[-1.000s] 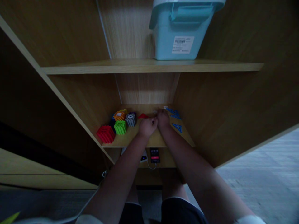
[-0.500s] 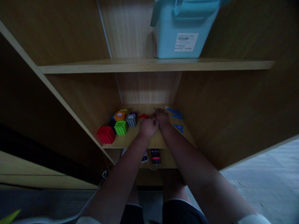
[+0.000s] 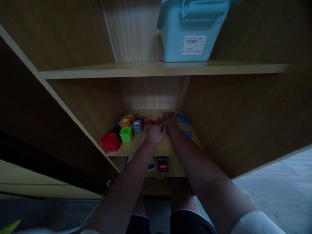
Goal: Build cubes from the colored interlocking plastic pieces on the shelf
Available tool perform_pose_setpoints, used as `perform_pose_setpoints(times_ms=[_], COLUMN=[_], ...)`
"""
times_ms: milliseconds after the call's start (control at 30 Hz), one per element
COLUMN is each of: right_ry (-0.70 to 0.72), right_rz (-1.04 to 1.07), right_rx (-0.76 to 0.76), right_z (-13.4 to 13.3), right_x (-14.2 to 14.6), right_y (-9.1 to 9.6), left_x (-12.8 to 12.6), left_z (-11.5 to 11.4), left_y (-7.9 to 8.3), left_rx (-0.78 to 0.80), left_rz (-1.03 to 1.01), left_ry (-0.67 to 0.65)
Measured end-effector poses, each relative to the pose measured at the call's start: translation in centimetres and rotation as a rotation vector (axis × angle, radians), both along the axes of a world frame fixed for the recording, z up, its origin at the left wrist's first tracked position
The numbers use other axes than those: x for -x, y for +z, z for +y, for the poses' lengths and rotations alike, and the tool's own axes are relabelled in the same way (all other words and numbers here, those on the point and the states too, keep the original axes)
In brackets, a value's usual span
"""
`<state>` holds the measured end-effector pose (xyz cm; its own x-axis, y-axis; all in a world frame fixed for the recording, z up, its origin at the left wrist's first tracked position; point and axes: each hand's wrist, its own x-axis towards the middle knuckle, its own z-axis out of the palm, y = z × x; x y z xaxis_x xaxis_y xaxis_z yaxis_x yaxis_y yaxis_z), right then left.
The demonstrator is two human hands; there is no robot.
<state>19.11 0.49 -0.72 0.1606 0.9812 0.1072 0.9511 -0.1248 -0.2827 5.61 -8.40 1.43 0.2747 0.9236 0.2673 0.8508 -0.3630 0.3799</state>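
My left hand (image 3: 156, 132) is over the middle of the shelf, its fingers curled closed. Whatever it grips is hidden beneath the fingers. Just beyond and to the right, my right hand (image 3: 168, 120) almost touches it, fingers bent down towards the shelf and hiding what they hold. Small white pieces (image 3: 175, 113) show at the far side of the right hand. A red triangular piece (image 3: 150, 122) lies left of the hands. Blue latticed triangular pieces (image 3: 184, 120) lie to the right, one partly covered by my right forearm.
Ribbed blocks stand at the shelf's left: red (image 3: 111, 142), green (image 3: 126, 134), orange (image 3: 125, 122) and grey (image 3: 137, 126), with others behind. A light-blue bin (image 3: 192, 32) sits on the upper shelf (image 3: 109, 72). Below lies a phone (image 3: 162, 164) with a cable.
My right hand has shifted slightly, its fingers spreading more over the small white pieces. My right forearm now covers more of the nearer blue piece. The left hand stays nearly in place.
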Motion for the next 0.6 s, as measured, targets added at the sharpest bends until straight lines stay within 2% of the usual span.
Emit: perform_pose_setpoints(times_ms=[133,400,600], right_ry=[-0.008,-0.041,0.042], right_rz=[-0.003,0.0,-0.078], right_rx=[-0.016,0.066,-0.038], right_z=[-0.2,0.2,-1.2], right_x=[0.0,-0.1,-0.1], right_y=[-0.1,0.6,0.7], left_x=[0.0,0.2,0.1], left_z=[-0.1,-0.2,-0.1], left_y=[0.0,-0.2,0.0], left_rx=[-0.012,-0.026,-0.023], left_rz=[0.01,0.044,0.032], left_ry=[-0.011,-0.041,-0.003])
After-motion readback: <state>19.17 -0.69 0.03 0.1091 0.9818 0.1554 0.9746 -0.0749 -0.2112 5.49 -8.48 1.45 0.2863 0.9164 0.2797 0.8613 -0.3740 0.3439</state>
